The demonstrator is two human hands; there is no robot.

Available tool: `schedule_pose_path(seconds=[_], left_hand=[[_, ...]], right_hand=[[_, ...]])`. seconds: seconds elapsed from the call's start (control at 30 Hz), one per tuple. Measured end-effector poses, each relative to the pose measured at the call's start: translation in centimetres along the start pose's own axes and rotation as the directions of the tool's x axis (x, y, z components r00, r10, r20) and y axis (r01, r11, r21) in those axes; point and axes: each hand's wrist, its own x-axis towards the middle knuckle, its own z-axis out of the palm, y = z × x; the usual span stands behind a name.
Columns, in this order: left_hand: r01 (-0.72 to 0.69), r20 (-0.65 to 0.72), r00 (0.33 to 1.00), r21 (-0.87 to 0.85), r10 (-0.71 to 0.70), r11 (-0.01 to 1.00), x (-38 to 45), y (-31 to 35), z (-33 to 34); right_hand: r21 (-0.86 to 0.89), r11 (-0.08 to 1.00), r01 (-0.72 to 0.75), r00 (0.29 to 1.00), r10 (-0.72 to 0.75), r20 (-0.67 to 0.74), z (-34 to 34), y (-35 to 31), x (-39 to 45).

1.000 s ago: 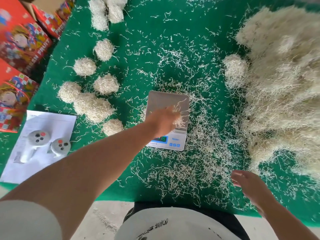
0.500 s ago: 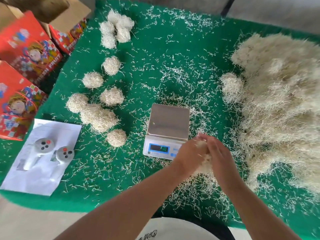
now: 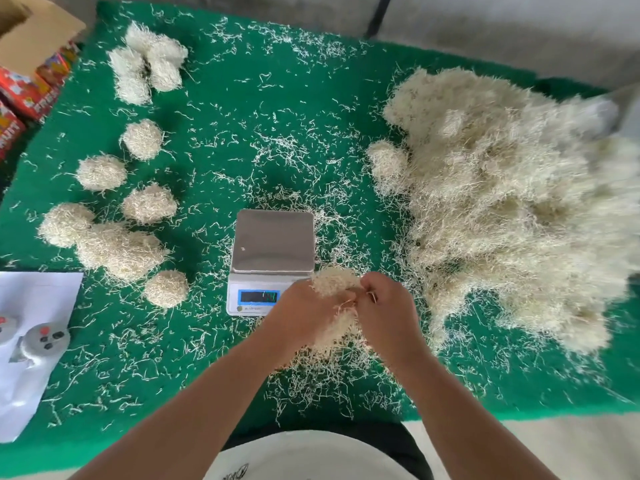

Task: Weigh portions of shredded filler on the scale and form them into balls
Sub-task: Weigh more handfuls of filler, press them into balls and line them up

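Observation:
A clump of pale shredded filler (image 3: 334, 282) is squeezed between my two hands just in front of the scale's right corner. My left hand (image 3: 304, 313) cups it from the left, my right hand (image 3: 388, 310) closes on it from the right. The small white scale (image 3: 273, 244) has a bare steel pan and a lit blue display. A big heap of loose filler (image 3: 512, 202) covers the right side of the green mat. Several finished balls (image 3: 142, 138) lie at the left, one ball (image 3: 167, 288) close to the scale.
Loose strands litter the green mat (image 3: 242, 98). A white sheet (image 3: 31, 306) with two grey controllers (image 3: 45, 341) lies at the left edge. Red printed boxes (image 3: 24, 88) and an open carton stand at the far left. The mat's front edge runs below my arms.
My left hand lifted the portion off the scale pan and drew it toward me. My right hand came in from the lower right and joined it; both now press the clump.

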Motion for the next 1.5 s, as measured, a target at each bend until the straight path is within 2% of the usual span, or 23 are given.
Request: schedule_pose_path(seconds=[0.1,0.3,0.4,0.47,0.57,0.6,0.63,0.67,0.73,0.8,0.9,1.0,1.07,1.13,1.2,1.3,1.5], left_hand=[[-0.081,-0.036,0.996,0.137,0.087,0.987,0.4,1.6,1.1],[-0.060,-0.051,0.996,0.304,0.079,0.951,1.7,3.4,3.1],[-0.052,-0.058,0.995,0.384,0.080,0.922,2.3,4.3,4.0],[-0.017,-0.068,0.997,0.338,0.043,0.941,2.5,3.9,4.2],[0.159,-0.105,0.985,0.223,-0.138,0.962,0.7,1.7,2.1],[0.181,-0.122,0.980,0.246,-0.155,0.952,0.1,0.2,0.9],[0.199,-0.180,0.970,0.203,-0.163,0.959,-0.2,-1.2,-0.5],[0.212,-0.222,0.958,0.129,-0.180,0.969,-0.5,-2.0,-1.7],[0.187,-0.324,0.937,0.161,-0.127,0.969,-0.8,-3.1,-3.6],[0.137,-0.278,0.957,0.170,-0.086,0.976,-0.5,-2.1,-4.5],[0.062,-0.187,0.981,0.054,-0.050,0.997,1.6,2.2,-5.6],[0.069,-0.101,0.991,-0.213,-0.093,0.975,4.5,5.2,-7.3],[0.062,-0.058,0.994,-0.362,-0.089,0.930,6.9,5.3,-8.1],[0.072,-0.118,0.986,-0.334,-0.117,0.940,8.8,5.0,-8.2],[0.105,-0.220,0.959,-0.302,-0.176,0.947,10.4,4.2,-8.2],[0.088,-0.302,0.941,-0.218,-0.153,0.972,11.8,3.2,-8.2],[0.121,-0.305,0.944,-0.036,-0.126,0.992,10.9,0.8,-10.4]], right_hand=[[-0.003,0.999,-0.034,0.997,0.034,-0.074,-0.7,0.5,0.7],[0.001,0.998,-0.061,0.991,0.060,-0.118,-2.3,1.9,2.6],[0.227,0.950,-0.215,0.973,0.228,-0.033,-2.1,3.7,4.0],[0.399,0.850,-0.343,0.919,0.392,-0.044,-4.3,5.6,5.6],[0.504,0.770,-0.391,0.784,0.566,-0.255,-12.5,10.7,8.9],[0.499,0.766,-0.406,0.749,0.592,-0.299,-15.2,12.4,9.6],[0.478,0.776,-0.412,0.743,0.589,-0.317,-17.1,13.7,10.2],[0.441,0.796,-0.414,0.767,0.566,-0.301,-17.9,14.6,10.8],[0.310,0.852,-0.422,0.833,0.499,-0.239,-17.3,15.3,11.8],[0.202,0.882,-0.425,0.877,0.457,-0.150,-15.8,15.8,12.3],[0.218,0.862,-0.458,0.872,0.483,-0.077,-14.1,16.4,12.3],[0.160,0.893,-0.421,0.873,0.447,-0.197,-13.5,16.8,10.7],[-0.009,0.906,-0.422,0.853,0.394,-0.342,-13.5,16.8,9.3],[-0.200,0.883,-0.425,0.857,0.321,-0.403,-13.4,16.6,8.0],[-0.256,0.879,-0.403,0.885,0.302,-0.355,-12.9,15.8,6.7],[-0.219,0.905,-0.366,0.920,0.315,-0.235,-11.7,15.3,4.4],[-0.197,0.917,-0.346,0.936,0.325,-0.134,-8.9,13.4,2.3]])
